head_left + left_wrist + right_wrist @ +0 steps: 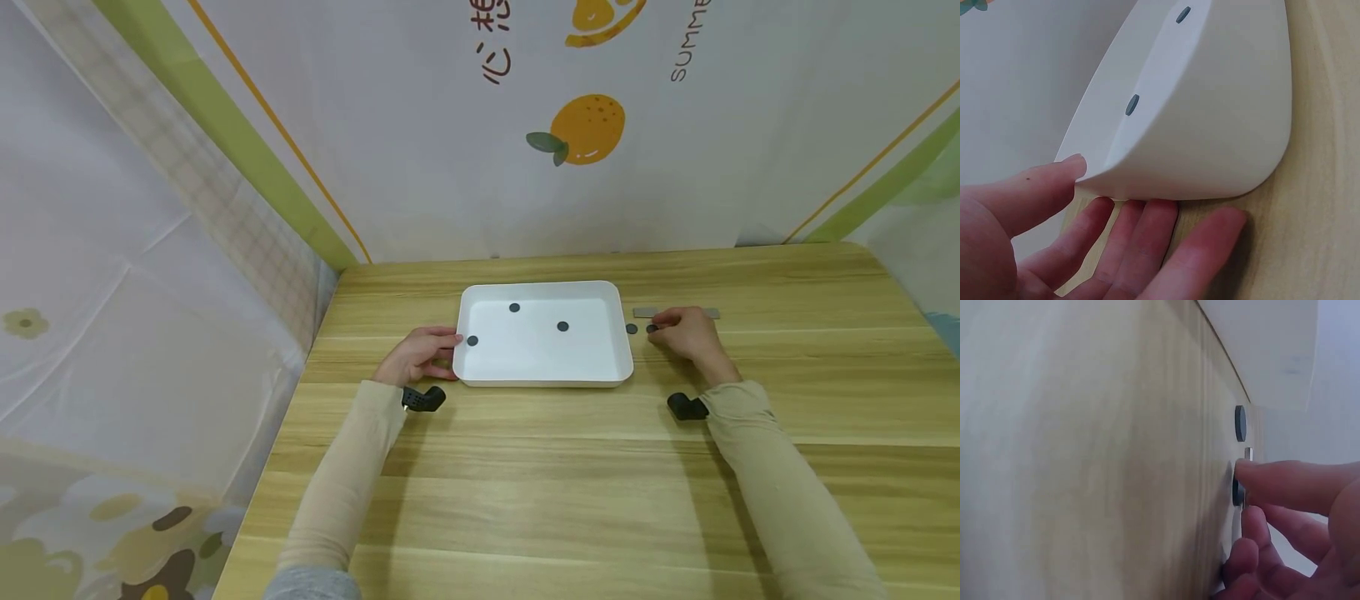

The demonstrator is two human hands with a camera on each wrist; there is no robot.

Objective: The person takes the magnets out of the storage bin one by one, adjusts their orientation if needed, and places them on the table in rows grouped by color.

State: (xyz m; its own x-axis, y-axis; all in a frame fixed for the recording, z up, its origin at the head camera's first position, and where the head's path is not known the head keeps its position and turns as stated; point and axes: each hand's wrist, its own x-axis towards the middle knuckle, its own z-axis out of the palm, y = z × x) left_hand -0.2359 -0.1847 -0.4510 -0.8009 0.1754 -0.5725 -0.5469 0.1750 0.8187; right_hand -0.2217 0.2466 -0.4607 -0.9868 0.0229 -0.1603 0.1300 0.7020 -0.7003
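Observation:
A shallow white tray (543, 360) sits on the wooden table, with three small dark grey discs inside, one of them a disc (562, 327) right of the middle. At its left end my left hand (420, 352) holds the tray, thumb over the rim and fingertips against the outer wall (1210, 144). Beyond the tray's right end, my right hand (688, 335) pinches another dark disc (1238, 484) between thumb and fingers, low over the table. A similar disc (632, 329) lies between that hand and the tray.
Behind the right hand lies a flat grey strip (643, 312), partly covered by the hand. A printed curtain (450, 183) hangs along the table's back edge, and another cloth (150, 292) hangs on the left. The wooden table (540, 483) stretches toward me in front of the tray.

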